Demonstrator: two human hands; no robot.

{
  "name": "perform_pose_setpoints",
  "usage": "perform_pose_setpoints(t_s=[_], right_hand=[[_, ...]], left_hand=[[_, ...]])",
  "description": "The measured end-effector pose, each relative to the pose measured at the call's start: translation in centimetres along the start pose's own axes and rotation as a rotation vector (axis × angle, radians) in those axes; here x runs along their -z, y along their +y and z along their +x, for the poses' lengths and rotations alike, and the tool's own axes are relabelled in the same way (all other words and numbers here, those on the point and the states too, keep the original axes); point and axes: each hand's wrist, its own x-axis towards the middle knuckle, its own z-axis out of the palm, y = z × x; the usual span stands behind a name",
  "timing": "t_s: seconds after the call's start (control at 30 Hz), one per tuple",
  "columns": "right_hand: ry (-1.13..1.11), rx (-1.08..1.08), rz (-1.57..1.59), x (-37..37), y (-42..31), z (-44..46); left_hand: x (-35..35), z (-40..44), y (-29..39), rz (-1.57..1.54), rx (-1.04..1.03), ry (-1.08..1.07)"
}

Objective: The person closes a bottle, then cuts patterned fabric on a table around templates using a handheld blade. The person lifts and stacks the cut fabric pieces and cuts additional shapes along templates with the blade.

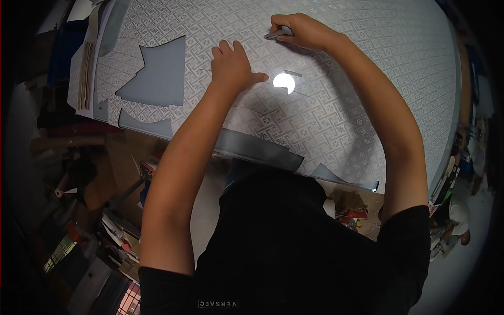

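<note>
A large patterned fabric sheet (336, 113) in pale grey covers the table, with cut-out gaps along its left and near edges. My left hand (232, 65) lies on the sheet with fingers spread and thumb out to the right, holding nothing. Farther up and to the right, my right hand (300, 30) is closed around a small dark tool (277, 34), whose tip points left at the sheet. What kind of tool it is cannot be made out. Thin lines and a bright round spot of light (284, 82) show on the sheet between and below the hands.
Grey surface (160, 73) shows through the gap at the left. Stacked cardboard pieces (84, 76) stand at the table's left edge. The near edge (257, 149) runs in front of my body. Red items (358, 213) lie below it. Another person (459, 218) is at the far right.
</note>
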Motion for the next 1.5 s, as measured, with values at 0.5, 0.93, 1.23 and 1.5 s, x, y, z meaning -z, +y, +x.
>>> perform_pose_setpoints(t_s=[0.5, 0.93, 1.23, 1.5], right_hand=[[-0.031, 0.128, -0.101, -3.3, -3.2, 11.1], [0.056, 0.057, 0.13, -4.5, -2.2, 10.2], [-0.09, 0.054, -0.072, -2.9, -3.9, 11.8], [-0.073, 0.076, -0.093, -3.8, -3.9, 12.4]], left_hand=[[-0.8, 0.5, -0.6, 0.018, 0.071, -0.024], [-1.9, 0.4, -1.3, -0.023, 0.038, 0.114], [-1.7, 0.3, -1.1, -0.019, 0.105, 0.064], [-1.3, 0.4, -1.4, -0.053, 0.071, 0.053]])
